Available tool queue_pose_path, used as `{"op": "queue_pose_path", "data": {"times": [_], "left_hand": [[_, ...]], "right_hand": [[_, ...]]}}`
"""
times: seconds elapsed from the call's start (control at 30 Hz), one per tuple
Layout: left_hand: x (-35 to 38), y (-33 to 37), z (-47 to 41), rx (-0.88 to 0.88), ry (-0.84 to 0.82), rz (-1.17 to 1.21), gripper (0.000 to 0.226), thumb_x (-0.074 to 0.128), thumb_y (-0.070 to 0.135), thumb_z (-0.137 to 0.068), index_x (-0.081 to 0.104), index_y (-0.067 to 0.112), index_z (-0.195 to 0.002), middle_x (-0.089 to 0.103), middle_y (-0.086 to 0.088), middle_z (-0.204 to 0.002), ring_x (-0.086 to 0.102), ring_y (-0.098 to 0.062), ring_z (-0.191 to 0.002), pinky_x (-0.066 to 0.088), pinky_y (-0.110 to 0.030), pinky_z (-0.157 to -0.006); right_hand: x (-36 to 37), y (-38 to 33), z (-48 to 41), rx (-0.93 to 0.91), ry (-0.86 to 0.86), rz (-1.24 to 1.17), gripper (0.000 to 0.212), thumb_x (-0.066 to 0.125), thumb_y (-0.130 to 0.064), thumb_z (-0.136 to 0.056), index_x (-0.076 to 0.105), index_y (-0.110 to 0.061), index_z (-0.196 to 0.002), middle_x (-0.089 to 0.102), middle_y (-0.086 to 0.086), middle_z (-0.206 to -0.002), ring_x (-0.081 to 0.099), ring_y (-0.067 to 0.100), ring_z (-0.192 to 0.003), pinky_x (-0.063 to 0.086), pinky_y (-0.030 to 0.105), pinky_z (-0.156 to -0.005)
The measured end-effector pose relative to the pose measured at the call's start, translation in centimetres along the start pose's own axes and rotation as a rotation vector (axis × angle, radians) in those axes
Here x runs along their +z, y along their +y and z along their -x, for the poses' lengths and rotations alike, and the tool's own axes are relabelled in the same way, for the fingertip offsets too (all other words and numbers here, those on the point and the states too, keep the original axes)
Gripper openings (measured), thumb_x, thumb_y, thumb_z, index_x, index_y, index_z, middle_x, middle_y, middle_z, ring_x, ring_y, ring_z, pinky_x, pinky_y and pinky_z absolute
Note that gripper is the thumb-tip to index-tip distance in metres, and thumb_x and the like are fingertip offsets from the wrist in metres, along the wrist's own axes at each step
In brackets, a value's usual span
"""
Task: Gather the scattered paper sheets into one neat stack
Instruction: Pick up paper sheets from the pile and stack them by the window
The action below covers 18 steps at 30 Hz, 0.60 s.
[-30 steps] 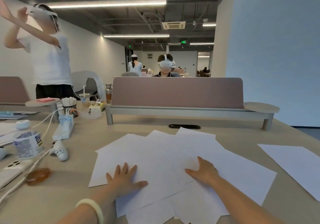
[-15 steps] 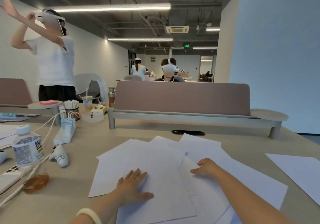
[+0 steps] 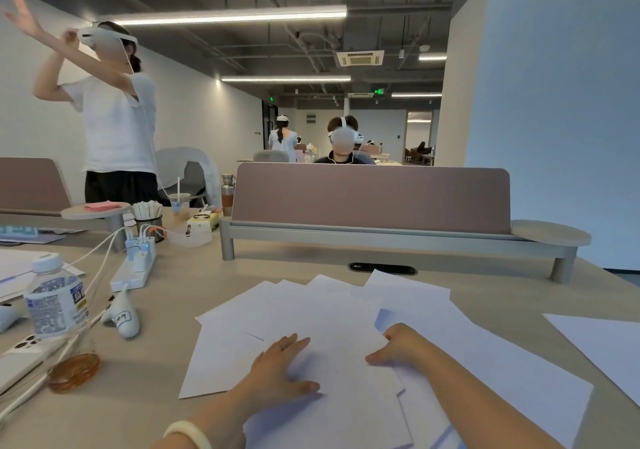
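On the desk (image 3: 145, 410), left hand (image 3: 277, 365) presses flat, right hand (image 3: 398, 346) pinches, perhaps eight sheets (image 3: 329, 310).

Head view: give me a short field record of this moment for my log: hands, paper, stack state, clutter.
left hand: flat on the paper sheets, fingers straight
right hand: fingers curled at the top sheet's right edge, thumb on top
paper sheets: overlapping, fanned, corners misaligned
stray sheet: apart, at the table's right edge
stack state: not yet neat
clutter, left: water bottle, power strip
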<state>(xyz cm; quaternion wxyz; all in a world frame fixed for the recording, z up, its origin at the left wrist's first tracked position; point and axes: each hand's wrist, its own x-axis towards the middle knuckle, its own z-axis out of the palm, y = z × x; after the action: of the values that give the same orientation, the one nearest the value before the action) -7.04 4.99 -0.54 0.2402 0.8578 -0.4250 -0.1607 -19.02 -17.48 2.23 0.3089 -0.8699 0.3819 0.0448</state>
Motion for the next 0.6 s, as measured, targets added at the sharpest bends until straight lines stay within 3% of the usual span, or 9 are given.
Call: {"op": "queue_pose_path", "data": {"times": [0.1, 0.17, 0.2, 0.3, 0.43, 0.6], "left_hand": [[0.0, 0.2, -0.1, -0.012, 0.059, 0.070, 0.095, 0.062, 0.069, -0.068, 0.021, 0.036, -0.146, 0.011, 0.010, -0.157, 0.007, -0.011, -0.146, 0.011, -0.030, -0.120], [-0.2, -0.1, -0.3, -0.043, 0.096, 0.138, 0.092, 0.064, 0.066, -0.069, 0.023, 0.035, -0.146, 0.014, 0.008, -0.157, 0.012, -0.013, -0.145, 0.013, -0.029, -0.118], [-0.4, -0.2, -0.3, -0.062, 0.118, 0.163, 0.087, 0.065, 0.060, -0.074, 0.024, 0.033, -0.146, 0.016, 0.007, -0.156, 0.014, -0.014, -0.145, 0.015, -0.029, -0.117], [-0.7, -0.7, -0.4, -0.129, 0.190, 0.220, 0.072, 0.062, 0.041, -0.086, 0.026, 0.026, -0.146, 0.024, 0.002, -0.153, 0.024, -0.016, -0.141, 0.019, -0.028, -0.115], [-0.7, 0.3, -0.6, -0.214, 0.234, 0.356, 0.079, 0.064, 0.039, -0.085, 0.021, 0.020, -0.148, 0.029, -0.004, -0.152, 0.034, -0.022, -0.137, 0.025, -0.033, -0.113], [-1.3, 3.0, -1.6, -0.305, 0.342, 0.813, 0.089, 0.067, 0.038, -0.082, 0.014, 0.012, -0.149, 0.035, -0.011, -0.149, 0.042, -0.030, -0.131, 0.036, -0.039, -0.106]], "right_hand": [[-0.3, 0.4, 0.3, -0.023, -0.018, -0.034, 0.046, 0.073, -0.033, -0.074, 0.062, -0.010, -0.113, 0.064, 0.004, -0.112, 0.062, 0.018, -0.098, 0.049, 0.024, -0.084], [-0.9, 1.1, 1.2, -0.081, -0.051, -0.170, 0.027, 0.069, -0.021, -0.079, 0.064, -0.013, -0.104, 0.065, 0.000, -0.097, 0.061, 0.011, -0.080, 0.047, 0.017, -0.066], [-1.3, 1.7, 1.4, -0.106, -0.067, -0.225, 0.023, 0.066, -0.016, -0.080, 0.065, -0.013, -0.103, 0.066, -0.001, -0.097, 0.063, 0.011, -0.080, 0.049, 0.016, -0.066], [-2.3, 3.8, 1.8, -0.157, -0.091, -0.429, 0.026, 0.062, -0.007, -0.082, 0.065, -0.012, -0.108, 0.070, 0.005, -0.108, 0.068, 0.021, -0.096, 0.055, 0.034, -0.088], [-3.2, 6.1, 2.5, -0.204, -0.131, -0.661, 0.026, 0.056, 0.000, -0.089, 0.060, -0.011, -0.113, 0.070, 0.005, -0.109, 0.068, 0.022, -0.098, 0.056, 0.031, -0.079], [-3.3, 7.6, 2.7, -0.263, -0.084, -0.858, 0.031, 0.055, 0.002, -0.090, 0.059, -0.009, -0.117, 0.070, 0.012, -0.112, 0.066, 0.030, -0.104, 0.054, 0.041, -0.090]]}}
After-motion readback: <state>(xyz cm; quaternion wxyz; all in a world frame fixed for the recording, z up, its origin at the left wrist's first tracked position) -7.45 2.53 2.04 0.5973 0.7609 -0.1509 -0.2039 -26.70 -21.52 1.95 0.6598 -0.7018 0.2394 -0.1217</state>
